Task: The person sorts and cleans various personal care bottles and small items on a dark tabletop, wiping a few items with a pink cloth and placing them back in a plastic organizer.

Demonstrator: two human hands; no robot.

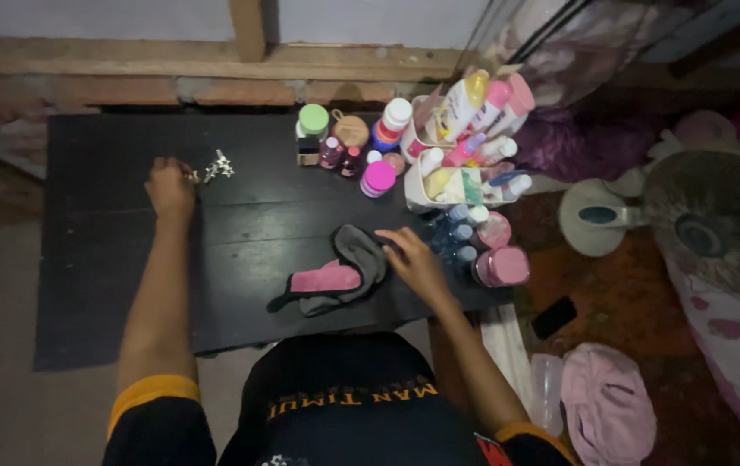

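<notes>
My left hand [170, 184] reaches to the far left part of the black table [111, 259], its fingers closed by a small shiny metal trinket [217, 166]; whether it grips it I cannot tell. My right hand [413, 257] rests flat with fingers spread on the table, touching the edge of a grey and pink cloth piece [335, 272] that lies crumpled near the front edge.
Several bottles and jars crowd the table's right side: a green-lidded jar [313, 121], a pink-lidded jar [378, 179], a white caddy [439, 177] of tubes, pink containers [501, 266]. A fan [706, 224] and a pink cloth [607, 401] sit on the floor at right.
</notes>
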